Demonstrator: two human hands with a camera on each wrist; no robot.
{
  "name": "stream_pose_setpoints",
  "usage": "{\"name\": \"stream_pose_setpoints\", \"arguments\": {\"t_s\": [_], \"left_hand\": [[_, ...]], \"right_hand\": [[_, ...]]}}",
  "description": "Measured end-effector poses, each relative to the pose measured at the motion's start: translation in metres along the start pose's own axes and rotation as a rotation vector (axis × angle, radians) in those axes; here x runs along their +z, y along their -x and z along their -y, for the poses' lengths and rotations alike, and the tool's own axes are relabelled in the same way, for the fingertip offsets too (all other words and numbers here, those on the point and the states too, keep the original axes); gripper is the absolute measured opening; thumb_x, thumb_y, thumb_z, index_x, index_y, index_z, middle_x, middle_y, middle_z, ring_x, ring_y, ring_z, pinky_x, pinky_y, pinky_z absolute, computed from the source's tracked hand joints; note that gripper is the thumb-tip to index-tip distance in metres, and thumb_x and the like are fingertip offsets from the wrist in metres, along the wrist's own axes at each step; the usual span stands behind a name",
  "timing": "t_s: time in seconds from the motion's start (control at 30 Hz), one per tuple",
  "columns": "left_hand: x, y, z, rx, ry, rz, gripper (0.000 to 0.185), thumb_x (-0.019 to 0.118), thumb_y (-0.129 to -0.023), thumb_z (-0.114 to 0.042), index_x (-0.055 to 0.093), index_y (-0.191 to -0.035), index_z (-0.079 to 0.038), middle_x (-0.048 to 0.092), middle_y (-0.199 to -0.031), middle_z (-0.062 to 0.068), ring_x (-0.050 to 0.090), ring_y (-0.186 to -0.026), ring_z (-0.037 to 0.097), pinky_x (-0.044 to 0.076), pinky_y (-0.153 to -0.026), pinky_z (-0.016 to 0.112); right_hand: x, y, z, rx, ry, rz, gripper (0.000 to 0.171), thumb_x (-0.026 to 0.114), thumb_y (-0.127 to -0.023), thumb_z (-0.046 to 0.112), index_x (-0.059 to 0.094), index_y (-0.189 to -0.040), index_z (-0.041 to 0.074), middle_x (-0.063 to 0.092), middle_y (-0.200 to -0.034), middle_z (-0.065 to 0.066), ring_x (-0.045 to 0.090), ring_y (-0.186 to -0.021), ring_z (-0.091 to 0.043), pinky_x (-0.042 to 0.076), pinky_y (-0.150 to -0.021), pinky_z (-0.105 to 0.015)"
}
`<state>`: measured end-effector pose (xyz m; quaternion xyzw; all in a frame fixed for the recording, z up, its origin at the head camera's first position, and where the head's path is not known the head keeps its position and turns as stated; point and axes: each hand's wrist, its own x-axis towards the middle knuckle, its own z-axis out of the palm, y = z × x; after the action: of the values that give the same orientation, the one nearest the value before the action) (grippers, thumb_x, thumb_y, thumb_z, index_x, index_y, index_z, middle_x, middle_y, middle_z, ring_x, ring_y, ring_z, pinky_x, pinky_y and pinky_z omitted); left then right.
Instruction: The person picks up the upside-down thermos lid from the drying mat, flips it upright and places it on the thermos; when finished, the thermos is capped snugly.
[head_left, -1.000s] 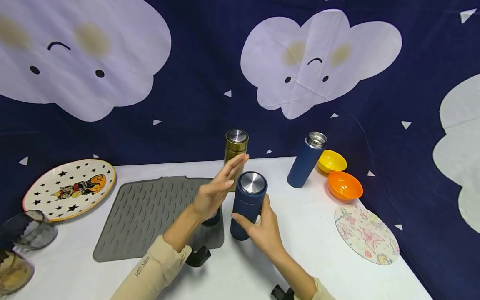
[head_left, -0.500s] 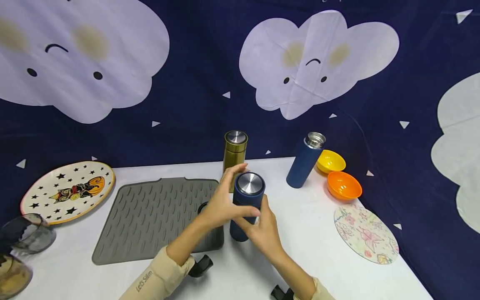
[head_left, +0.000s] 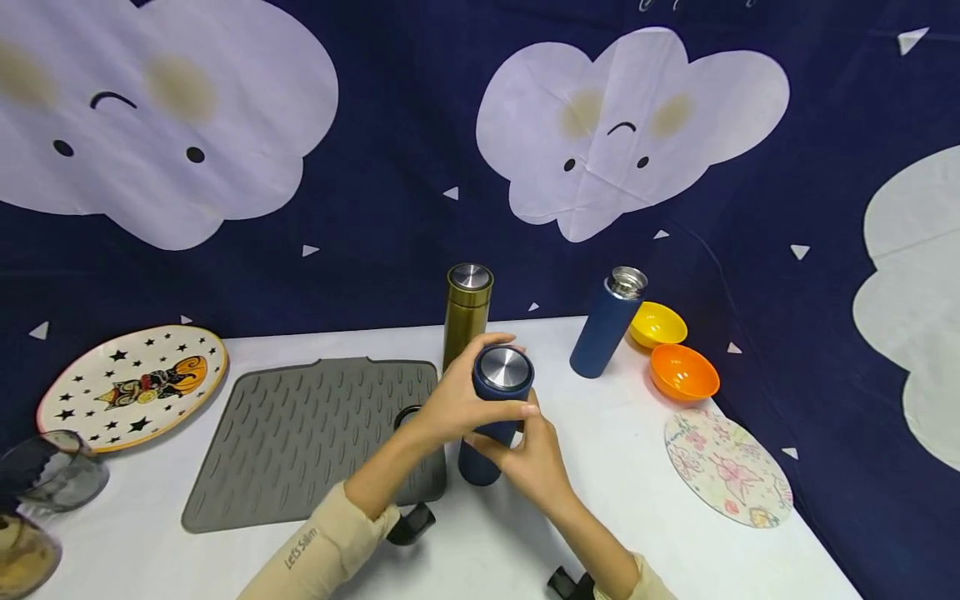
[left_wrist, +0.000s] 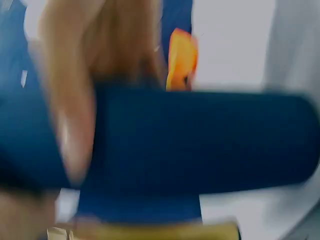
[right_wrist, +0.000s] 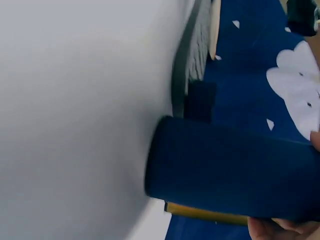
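Observation:
A dark blue thermos bottle (head_left: 480,463) with a shiny steel-topped lid (head_left: 505,367) is held between both hands, slightly tilted. My left hand (head_left: 459,402) curls round its upper part just below the lid top, thumb across the front. Lower down, my right hand (head_left: 534,462) grips the body from the right. In the right wrist view the bottle (right_wrist: 230,167) is seen near the white tabletop; whether its base touches cannot be told. Behind it stands a gold thermos bottle (head_left: 466,317) with its lid on. A small dark round thing (head_left: 406,414) on the mat is mostly hidden by my left forearm.
A grey ridged mat (head_left: 300,442) lies to the left, beside an oval patterned plate (head_left: 127,392) and dark glass cups (head_left: 71,475). To the right are an open blue bottle (head_left: 606,327), yellow (head_left: 657,325) and orange (head_left: 684,372) bowls, and a floral round mat (head_left: 727,468).
My left hand, earlier raised with straight fingers beside the bottle, has moved right and closed round its upper part. My right hand has kept its grip on the bottle.

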<state>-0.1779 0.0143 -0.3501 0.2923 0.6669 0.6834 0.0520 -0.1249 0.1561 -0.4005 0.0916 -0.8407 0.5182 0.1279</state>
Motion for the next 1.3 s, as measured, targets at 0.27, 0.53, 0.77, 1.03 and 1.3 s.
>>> {"name": "stream_pose_setpoints", "arguments": {"t_s": [0.27,0.53,0.77,1.03,1.3], "left_hand": [[-0.002,-0.010,0.011,0.121,0.016,0.101,0.052,0.080,-0.068,-0.004,0.061,-0.116,-0.002,0.068,-0.115,0.011,0.065,-0.111,0.026,0.052,-0.098,0.039],[-0.034,-0.037,0.024,0.058,0.379,0.656,0.056,0.084,-0.064,-0.009,0.058,-0.113,-0.002,0.069,-0.108,0.003,0.065,-0.110,0.022,0.049,-0.103,0.040],[-0.030,-0.020,0.022,-0.067,0.281,0.398,0.070,0.086,-0.071,-0.019,0.054,-0.131,-0.004,0.064,-0.122,0.005,0.060,-0.116,0.023,0.045,-0.106,0.040],[-0.066,0.053,0.041,-0.210,-0.166,-0.088,0.079,0.081,-0.082,-0.020,0.039,-0.148,-0.007,0.041,-0.152,0.017,0.037,-0.142,0.037,0.031,-0.117,0.052],[-0.090,0.078,0.066,-0.489,-0.120,-0.339,0.068,0.075,-0.087,-0.016,0.042,-0.143,0.002,0.048,-0.143,0.024,0.047,-0.134,0.038,0.039,-0.112,0.050]], "right_hand": [[-0.002,-0.002,-0.001,-0.110,0.110,-0.045,0.075,0.090,-0.065,0.016,0.055,-0.130,0.010,0.072,-0.114,-0.005,0.069,-0.107,-0.022,0.056,-0.088,-0.042],[-0.005,-0.009,0.004,-0.059,0.106,0.052,0.062,0.090,-0.064,0.025,0.064,-0.118,0.011,0.073,-0.112,-0.004,0.068,-0.107,-0.023,0.054,-0.090,-0.043],[-0.011,-0.017,-0.001,-0.010,-0.040,0.158,0.071,0.088,-0.071,0.016,0.052,-0.133,0.012,0.066,-0.125,-0.004,0.066,-0.112,-0.023,0.054,-0.095,-0.043],[-0.018,-0.050,-0.010,0.071,-0.036,-0.020,0.076,0.089,-0.071,0.016,0.048,-0.134,0.006,0.065,-0.125,-0.017,0.064,-0.114,-0.033,0.051,-0.098,-0.050],[-0.018,-0.114,-0.027,0.125,0.066,-0.210,0.076,0.087,-0.072,0.023,0.046,-0.133,0.008,0.066,-0.122,-0.019,0.064,-0.114,-0.039,0.050,-0.098,-0.053]]}}
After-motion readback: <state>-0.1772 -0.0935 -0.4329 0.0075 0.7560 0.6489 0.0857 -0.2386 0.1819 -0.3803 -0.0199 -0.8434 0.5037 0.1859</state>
